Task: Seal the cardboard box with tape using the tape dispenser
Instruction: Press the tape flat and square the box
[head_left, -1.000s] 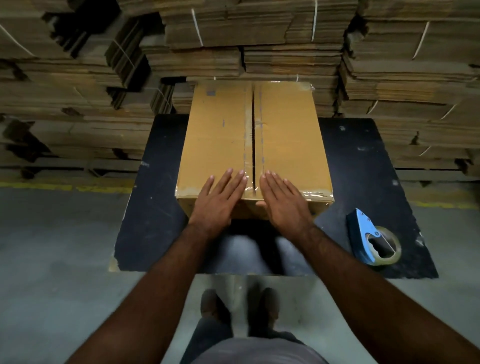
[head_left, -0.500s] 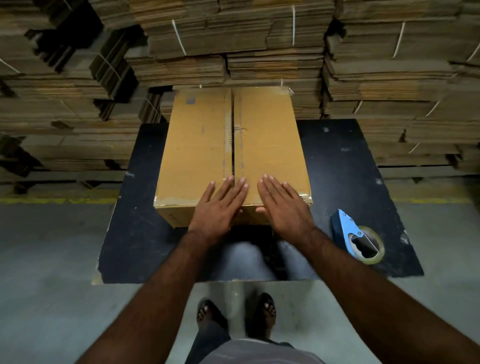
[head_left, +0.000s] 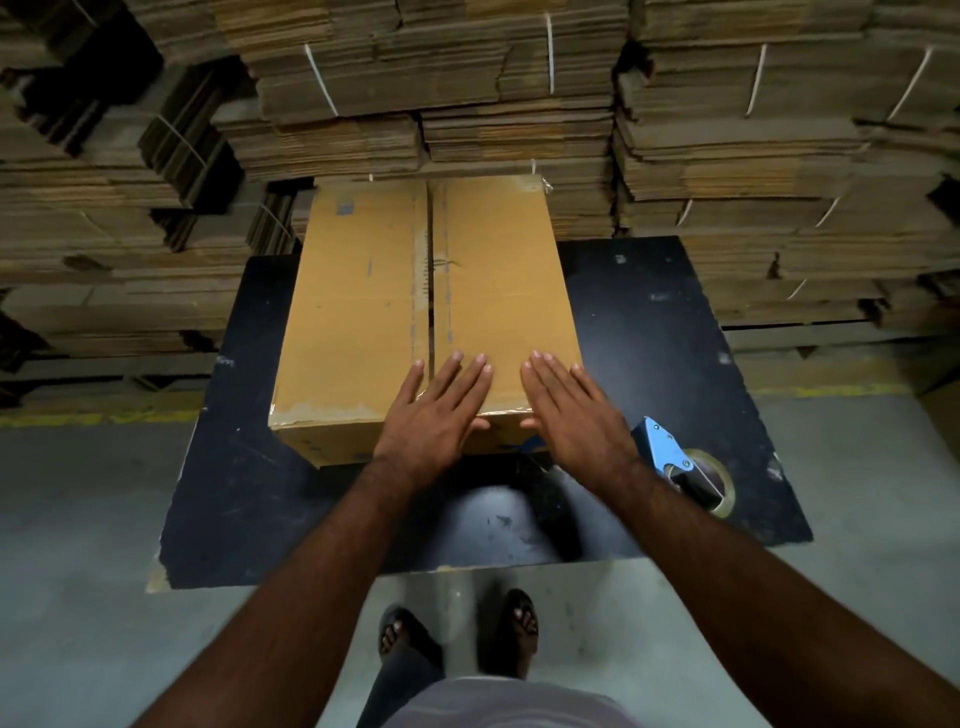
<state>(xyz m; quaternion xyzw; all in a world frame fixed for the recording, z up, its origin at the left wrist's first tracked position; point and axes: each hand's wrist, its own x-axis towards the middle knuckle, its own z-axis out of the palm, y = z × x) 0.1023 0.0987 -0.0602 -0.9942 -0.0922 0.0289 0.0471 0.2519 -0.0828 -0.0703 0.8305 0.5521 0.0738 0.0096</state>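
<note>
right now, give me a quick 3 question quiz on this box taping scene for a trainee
1. True or false: the right hand holds the dispenser.
2. Which side of the box is the dispenser on? A) the person's left B) the person's right C) on top
3. Fill in: both hands lie flat on the box's ____ edge.

Key:
1. False. It lies on the table, untouched.
2. B
3. Near. The left hand sits across the seam, the right one beside it.

Tan cardboard box (head_left: 363, 312), blue tape dispenser (head_left: 662, 447), black table (head_left: 649, 332).
</note>
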